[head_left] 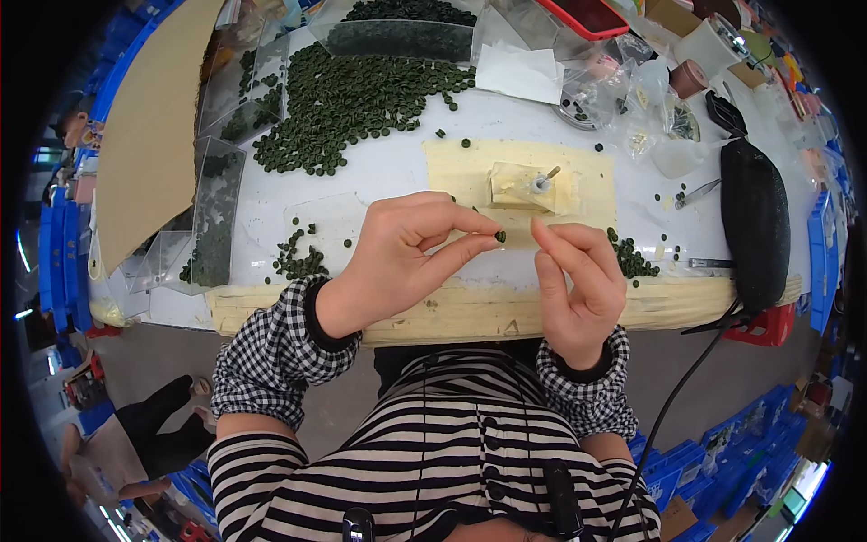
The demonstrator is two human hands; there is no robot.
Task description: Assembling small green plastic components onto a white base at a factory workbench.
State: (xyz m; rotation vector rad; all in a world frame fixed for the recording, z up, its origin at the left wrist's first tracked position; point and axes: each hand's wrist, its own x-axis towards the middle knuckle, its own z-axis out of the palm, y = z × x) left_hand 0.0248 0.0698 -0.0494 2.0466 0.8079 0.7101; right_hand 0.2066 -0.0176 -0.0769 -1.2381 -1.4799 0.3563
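Observation:
Between thumb and forefinger, my left hand (406,257) pinches a small dark green disc-shaped piece (500,237) over the front of the table. Close to it on the right is my right hand (582,285), its thumb and forefinger tips apart with nothing visible between them. Just beyond both hands stands a tape-wrapped block (513,187) with a short upright pin (552,172). Loose green pieces lie in a small group (300,257) left of my left hand and in another group (635,257) beside my right hand.
A large heap of green pieces (352,99) covers the back left, near clear plastic trays (219,212) and a cardboard sheet (149,126). On the right lie a black pouch (755,221), tweezers (700,192) and plastic bags (655,90). A red-cased phone (591,16) rests at the back.

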